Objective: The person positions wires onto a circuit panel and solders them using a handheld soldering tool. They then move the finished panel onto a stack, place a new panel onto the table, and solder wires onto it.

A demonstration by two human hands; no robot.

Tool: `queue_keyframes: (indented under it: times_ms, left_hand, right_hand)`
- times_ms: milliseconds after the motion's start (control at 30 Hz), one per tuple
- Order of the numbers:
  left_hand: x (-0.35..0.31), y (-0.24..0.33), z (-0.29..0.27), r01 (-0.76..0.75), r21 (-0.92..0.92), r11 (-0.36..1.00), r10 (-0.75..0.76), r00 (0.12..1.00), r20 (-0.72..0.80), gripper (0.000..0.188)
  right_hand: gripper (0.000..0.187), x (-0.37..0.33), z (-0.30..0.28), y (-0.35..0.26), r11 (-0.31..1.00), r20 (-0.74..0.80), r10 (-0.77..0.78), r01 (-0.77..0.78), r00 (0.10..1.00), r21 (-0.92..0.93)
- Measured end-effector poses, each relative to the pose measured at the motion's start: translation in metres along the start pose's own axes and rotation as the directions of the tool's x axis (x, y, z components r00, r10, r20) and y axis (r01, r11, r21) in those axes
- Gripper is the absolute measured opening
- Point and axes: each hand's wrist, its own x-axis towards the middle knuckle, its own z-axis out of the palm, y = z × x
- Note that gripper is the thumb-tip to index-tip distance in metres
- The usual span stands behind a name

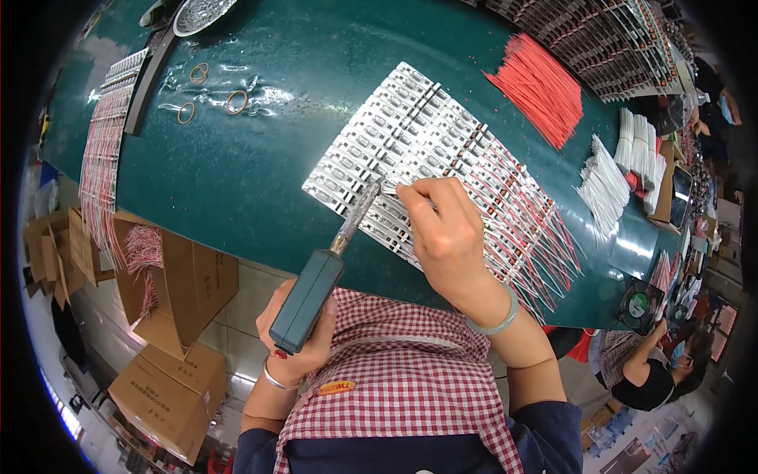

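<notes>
My left hand (317,338) is closed around the dark green handle of a soldering gun (306,299). The gun's long metal tip points up and away, ending over a panel of small white-and-silver boards (377,130). Close beside the tip, my right hand (448,229) is bent down onto the panel with thumb and forefinger pinched together; what lies between them is too small to make out. On the panel's right part, red and white wires (517,225) run from the boards toward the near right. Part of the panel is hidden under my right hand.
Loose red wires (541,88) lie at the far right, with white wires (604,188) and tied white bundles (636,150) beyond. Rubber bands (237,102) and a metal bowl (204,14) are at the left. Another wired panel (110,134) overhangs the left edge above cardboard boxes (170,395). Another person (651,367) sits right.
</notes>
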Motion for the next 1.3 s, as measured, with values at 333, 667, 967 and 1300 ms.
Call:
queue_keyframes:
  times_ms: [333, 667, 967, 1300]
  left_hand:
    - [0.005, 0.005, -0.002, -0.054, 0.084, 0.995, 0.053, 0.998, 0.017, 0.021]
    - [-0.009, -0.007, -0.004, -0.008, 0.019, 1.000, 0.008, 1.000, -0.003, 0.021]
    - [-0.003, -0.002, -0.003, 0.036, -0.016, 0.999, -0.036, 0.999, -0.007, 0.024]
    - [0.015, 0.010, 0.001, -0.046, 0.049, 0.998, 0.046, 0.999, 0.012, 0.024]
  right_hand:
    - [0.031, 0.000, 0.000, -0.001, 1.000, -0.002, 0.005, -0.005, 1.000, 0.007]
    - [0.032, 0.001, 0.000, -0.001, 1.000, 0.001, 0.000, 0.000, 1.000, 0.007]
    - [0.029, 0.010, -0.010, 0.004, 1.000, -0.013, -0.012, 0.011, 1.000, -0.023]
    - [0.030, 0.008, -0.002, 0.011, 1.000, 0.011, 0.000, 0.001, 1.000, -0.015]
